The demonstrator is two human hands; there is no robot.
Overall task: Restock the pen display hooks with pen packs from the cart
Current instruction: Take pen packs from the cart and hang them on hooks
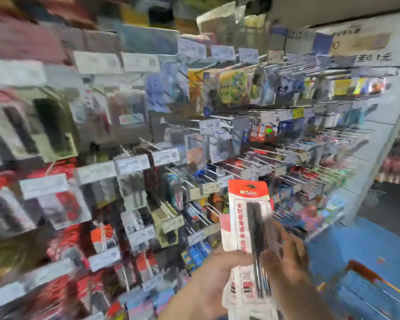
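Note:
A stack of pen packs (248,213), white cards with red tops and black pens, stands upright low in the middle of the head view. My left hand (214,273) grips the stack from the left near its lower half. My right hand (284,252) lies against the front right of the stack, fingers on the top pack; motion blur hides whether they pinch it. The pen display hooks (229,167) jut out from the wall rack just behind and above the packs, several bare at their tips.
Hanging stationery packs and white price tags (132,161) fill the rack on the left and centre. A white pillar (383,125) ends the rack at right. Blue floor (356,241) lies beyond, and an orange-edged blue cart (374,289) sits at bottom right. The whole frame is blurred.

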